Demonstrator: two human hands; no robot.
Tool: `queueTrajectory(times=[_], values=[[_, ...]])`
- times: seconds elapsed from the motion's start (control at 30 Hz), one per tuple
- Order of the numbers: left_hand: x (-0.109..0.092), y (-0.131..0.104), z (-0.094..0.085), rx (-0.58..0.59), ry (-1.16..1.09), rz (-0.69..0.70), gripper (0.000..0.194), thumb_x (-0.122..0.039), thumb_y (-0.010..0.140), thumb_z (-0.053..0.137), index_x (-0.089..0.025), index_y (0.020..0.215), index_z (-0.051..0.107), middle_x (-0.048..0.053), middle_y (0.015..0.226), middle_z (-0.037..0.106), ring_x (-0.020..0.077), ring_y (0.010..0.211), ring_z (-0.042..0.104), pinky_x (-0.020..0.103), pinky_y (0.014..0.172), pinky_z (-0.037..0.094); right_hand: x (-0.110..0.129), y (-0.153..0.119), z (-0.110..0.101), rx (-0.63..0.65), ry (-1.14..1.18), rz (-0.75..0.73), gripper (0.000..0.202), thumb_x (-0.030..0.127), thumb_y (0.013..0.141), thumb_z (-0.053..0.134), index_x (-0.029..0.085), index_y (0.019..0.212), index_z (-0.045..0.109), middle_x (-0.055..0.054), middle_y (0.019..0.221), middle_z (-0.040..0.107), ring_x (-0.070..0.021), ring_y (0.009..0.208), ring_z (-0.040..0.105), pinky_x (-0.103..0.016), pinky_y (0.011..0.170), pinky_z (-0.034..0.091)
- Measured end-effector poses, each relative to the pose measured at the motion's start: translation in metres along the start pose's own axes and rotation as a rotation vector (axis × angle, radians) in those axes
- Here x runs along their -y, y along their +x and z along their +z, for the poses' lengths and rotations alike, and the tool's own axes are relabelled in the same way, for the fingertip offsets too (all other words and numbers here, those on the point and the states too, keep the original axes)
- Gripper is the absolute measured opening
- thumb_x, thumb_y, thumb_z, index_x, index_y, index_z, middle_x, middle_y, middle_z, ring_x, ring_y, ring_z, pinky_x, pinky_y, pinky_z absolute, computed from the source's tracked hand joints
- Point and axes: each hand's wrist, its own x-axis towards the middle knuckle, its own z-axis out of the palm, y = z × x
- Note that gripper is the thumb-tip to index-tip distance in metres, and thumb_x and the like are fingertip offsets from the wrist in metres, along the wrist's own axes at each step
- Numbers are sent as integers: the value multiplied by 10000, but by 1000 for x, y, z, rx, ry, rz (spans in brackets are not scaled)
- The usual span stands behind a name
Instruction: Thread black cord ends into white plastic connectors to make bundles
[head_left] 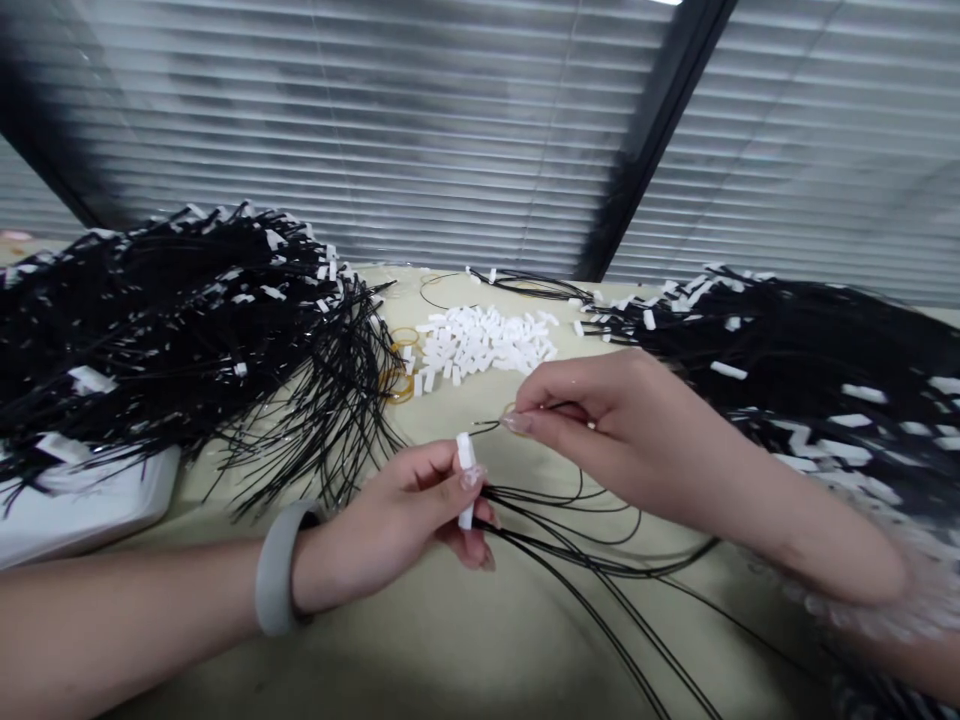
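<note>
White plastic, slim rectangular connector block (466, 452): held upright with a slight tilt in the left hand (424, 505), near centre; take it as the hub of the clock. Left hand is closed on it, thumb against the near face, fingers curled behind. A loose bundle of thin black insulated wires (600, 558) emerges beside these fingers and fans toward 3 to 5 o'clock; whether any are seated in the block is hidden by the fingers. Right hand (581, 415), at 2 o'clock, pinches a thin black wire with a pale tip (489, 424) between thumb and forefinger; the tip points toward 9 o'clock, just beside the block's upper end, contact not resolvable. At 12 o'clock, a pile of loose white plastic connectors (487, 340) on the pale greenish-beige tabletop (420, 650); at 11, yellow rubber bands (396, 385) next to the pile. At 10 o'clock, a large heap of black wires with white connectors (172, 290), partly over a white plastic tray (142, 495) at 9. Between 2 and 3 o'clock, a second heap of black wires with white ends (817, 345), behind the right forearm. Grey band (276, 570) on the left wrist.
</note>
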Motion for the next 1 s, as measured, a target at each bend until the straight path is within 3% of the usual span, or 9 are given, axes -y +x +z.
queueTrajectory(times=[0.2, 0.47, 0.67, 1.0], values=[[3, -1, -1, 19, 40, 15, 228, -345, 788, 589, -140, 737, 503, -9, 696, 579, 99, 532, 606, 249, 565, 496, 1, 3, 4, 130, -161, -9, 251, 204, 852, 401, 158, 613, 464, 45, 572, 465, -60, 543, 359, -226, 534, 248], [4, -2, -1, 13, 106, 24, 220, -350, 803, 568, -142, 756, 515, -7, 716, 580, 100, 548, 614, 255, 586, 503, 1, 3, 6, 213, -169, -7, 262, 204, 859, 370, 156, 602, 398, 44, 559, 409, -69, 550, 321, -236, 539, 221], [0, -4, 4, -25, 265, 50, 246, -343, 805, 558, -133, 681, 522, 2, 652, 580, 100, 546, 610, 210, 541, 485, 4, 4, 5, 205, -86, 33, 260, 193, 848, 374, 154, 596, 419, 40, 558, 421, -65, 536, 328, -230, 523, 227], [-2, -2, 7, -41, 271, 29, 245, -333, 797, 561, -126, 672, 519, -5, 664, 570, 84, 528, 595, 194, 525, 475, 0, 4, 11, 108, -79, -3, 201, 194, 858, 381, 164, 701, 504, 37, 639, 497, -67, 588, 384, -223, 566, 265]])
